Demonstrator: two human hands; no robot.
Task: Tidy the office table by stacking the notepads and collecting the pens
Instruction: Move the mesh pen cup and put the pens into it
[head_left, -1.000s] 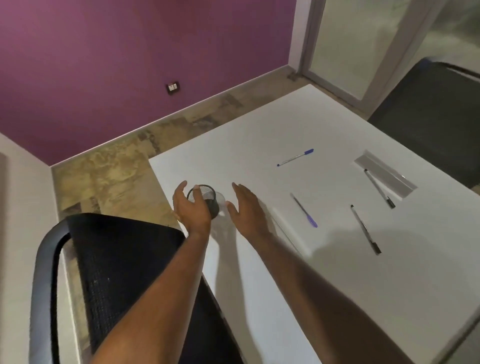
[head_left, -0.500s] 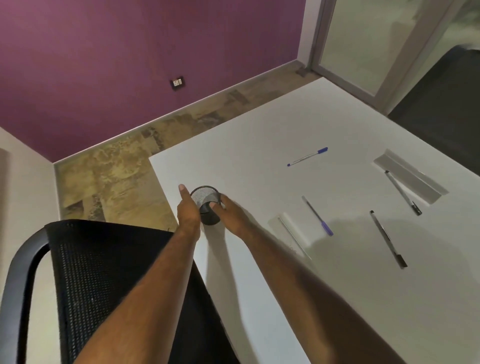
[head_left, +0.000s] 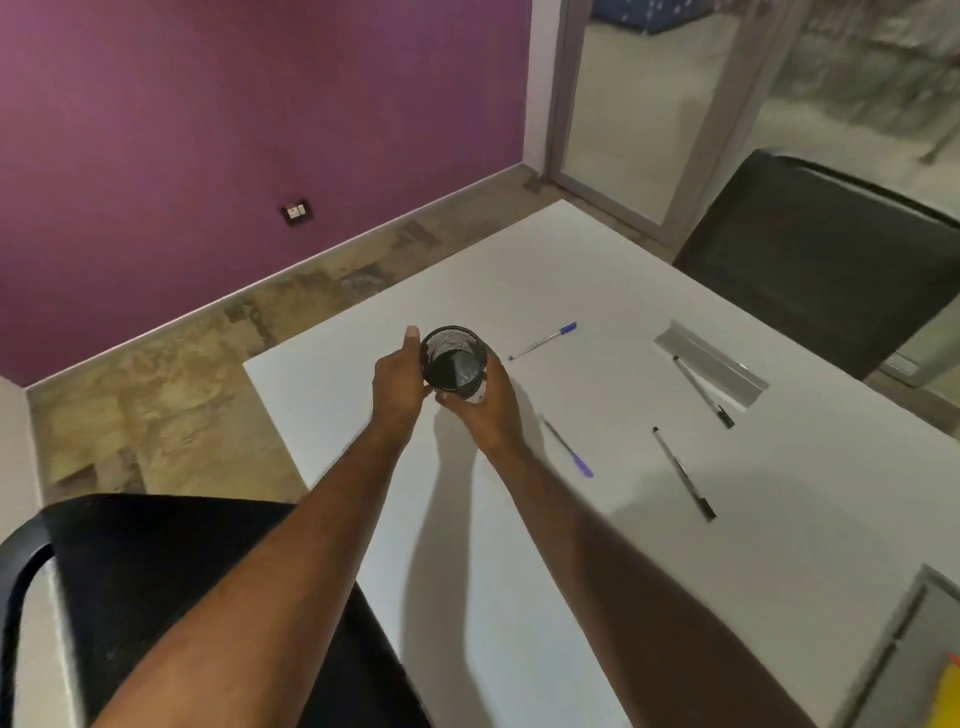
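Note:
A black mesh pen cup is held above the white table between both hands. My left hand grips its left side and my right hand holds it from below and the right. The cup looks empty and is tilted toward me. Several pens lie on the table: a blue-capped pen beyond the cup, a second blue-capped pen beside my right wrist, a black pen further right, and another black pen by a cable slot. No notepad is clearly visible.
A grey cable slot is set into the table at the right. A black mesh chair stands at the table's near left, another black chair at the far right. A grey panel with something yellow shows at the bottom right corner.
Both hands closed around the pen cup at the table's left edge, then lifted it and brought it up and toward the table's middle.

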